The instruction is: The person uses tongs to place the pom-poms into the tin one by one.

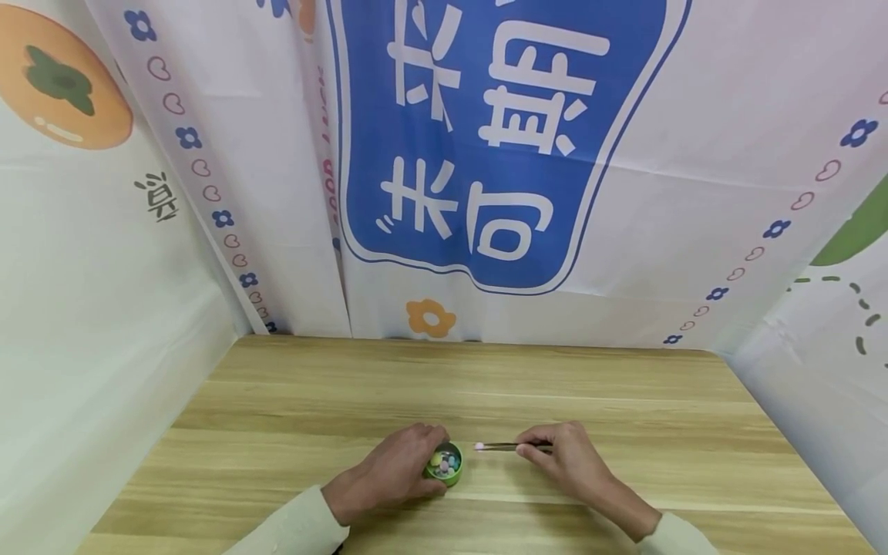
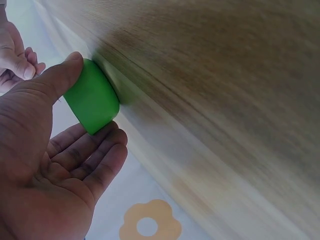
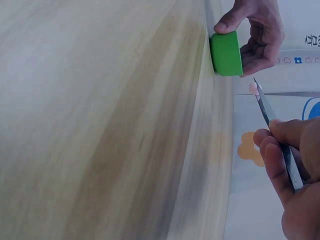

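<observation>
A small round green container [image 1: 454, 478] stands on the table, its open top showing several pastel pieces [image 1: 445, 463] in pink, yellow and blue. My left hand [image 1: 395, 470] holds it from the left, thumb on one side and fingers on the other; the left wrist view shows its smooth green wall [image 2: 92, 97]. To the right, my right hand [image 1: 565, 459] pinches metal tweezers [image 3: 265, 107] between thumb and fingers. Their tips point left toward the container and grip a small pale pink piece [image 1: 479, 446], apart from the container and above the table.
The wood-grain table [image 1: 590, 393] extends around both hands. Behind it hangs a white printed cloth [image 1: 624, 254] with a blue panel and an orange flower [image 1: 431, 317]. More printed cloth [image 1: 104, 308] closes off the left side, and the right side likewise.
</observation>
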A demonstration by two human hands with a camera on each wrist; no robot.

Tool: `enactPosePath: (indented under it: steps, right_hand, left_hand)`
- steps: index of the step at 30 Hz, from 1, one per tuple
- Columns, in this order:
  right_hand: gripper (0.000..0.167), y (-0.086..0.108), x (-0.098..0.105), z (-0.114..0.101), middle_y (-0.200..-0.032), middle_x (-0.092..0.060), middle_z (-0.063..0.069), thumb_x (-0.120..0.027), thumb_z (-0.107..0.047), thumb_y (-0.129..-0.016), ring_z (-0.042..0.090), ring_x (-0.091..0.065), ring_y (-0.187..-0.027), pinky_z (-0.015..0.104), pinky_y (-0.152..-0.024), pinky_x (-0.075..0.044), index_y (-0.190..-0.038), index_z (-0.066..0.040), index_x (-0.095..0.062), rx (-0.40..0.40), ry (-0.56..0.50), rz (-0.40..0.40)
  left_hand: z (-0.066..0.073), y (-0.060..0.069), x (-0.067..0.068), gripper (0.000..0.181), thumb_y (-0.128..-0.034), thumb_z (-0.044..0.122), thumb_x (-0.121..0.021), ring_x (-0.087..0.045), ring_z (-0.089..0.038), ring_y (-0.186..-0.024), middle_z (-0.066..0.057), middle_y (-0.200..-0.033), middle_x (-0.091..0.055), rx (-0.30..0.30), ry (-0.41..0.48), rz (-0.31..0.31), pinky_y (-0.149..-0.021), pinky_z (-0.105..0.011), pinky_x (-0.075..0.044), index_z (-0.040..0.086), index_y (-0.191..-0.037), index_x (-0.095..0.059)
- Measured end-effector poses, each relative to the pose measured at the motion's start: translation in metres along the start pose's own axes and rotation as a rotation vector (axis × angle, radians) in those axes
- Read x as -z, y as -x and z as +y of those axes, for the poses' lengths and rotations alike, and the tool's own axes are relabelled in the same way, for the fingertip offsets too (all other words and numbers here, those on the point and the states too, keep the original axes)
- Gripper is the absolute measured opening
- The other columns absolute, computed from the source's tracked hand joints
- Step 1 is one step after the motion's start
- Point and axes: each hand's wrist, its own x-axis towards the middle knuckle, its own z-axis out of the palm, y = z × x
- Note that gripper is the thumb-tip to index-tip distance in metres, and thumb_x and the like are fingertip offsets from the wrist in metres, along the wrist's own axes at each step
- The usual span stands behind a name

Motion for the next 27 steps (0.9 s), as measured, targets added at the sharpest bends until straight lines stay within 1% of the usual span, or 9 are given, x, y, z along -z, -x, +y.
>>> enactPosePath:
  steps: [8,13,20,23,27]
  right_hand:
    - [0.005,-0.001,-0.003,-0.004,-0.088,-0.077,0.001,-0.073,-0.016,-0.087,0.004,-0.068,-0.078,0.015,-0.064,-0.054,-0.089,-0.013,-0.078,0.024,-0.009,-0.009]
    - [0.005,-0.003,-0.005,-0.008,-0.088,-0.077,0.002,-0.074,-0.016,-0.086,0.001,-0.066,-0.076,0.018,-0.061,-0.054,-0.089,-0.013,-0.078,0.041,-0.008,-0.003]
    - [0.005,-0.006,-0.011,-0.012,-0.087,-0.077,0.002,-0.074,-0.015,-0.087,-0.003,-0.062,-0.072,0.017,-0.058,-0.052,-0.089,-0.013,-0.078,0.055,-0.028,-0.015]
    - [0.004,-0.007,-0.014,-0.014,-0.086,-0.077,0.002,-0.074,-0.014,-0.087,-0.003,-0.063,-0.072,0.016,-0.058,-0.053,-0.088,-0.013,-0.078,0.064,-0.048,-0.020]
    - [0.005,-0.007,-0.017,-0.015,-0.087,-0.077,0.003,-0.073,-0.014,-0.088,0.000,-0.067,-0.076,0.016,-0.061,-0.054,-0.088,-0.012,-0.078,0.078,-0.071,-0.028]
  left_hand:
    - [-0.001,0.001,-0.001,0.045,-0.0750,0.032,-0.086,-0.060,-0.006,-0.086,-0.001,-0.097,-0.068,-0.006,0.005,0.010,-0.072,-0.020,-0.051,0.010,-0.105,-0.060]
    - [-0.001,0.001,-0.001,0.045,-0.0747,0.032,-0.086,-0.060,-0.006,-0.085,-0.001,-0.096,-0.068,-0.010,0.005,0.016,-0.071,-0.020,-0.051,0.010,-0.104,-0.060]
    - [-0.001,0.001,-0.001,0.045,-0.0754,0.032,-0.086,-0.059,-0.006,-0.085,-0.001,-0.097,-0.068,-0.017,0.001,0.015,-0.071,-0.020,-0.051,0.010,-0.105,-0.060]
    - [-0.001,0.001,-0.001,0.045,-0.0758,0.033,-0.085,-0.059,-0.005,-0.085,0.000,-0.097,-0.068,-0.018,0.001,0.014,-0.071,-0.020,-0.050,0.010,-0.105,-0.060]
    - [-0.001,0.001,-0.001,0.045,-0.0757,0.032,-0.085,-0.058,-0.005,-0.084,0.000,-0.097,-0.068,-0.019,0.001,0.016,-0.070,-0.020,-0.050,0.010,-0.105,-0.059]
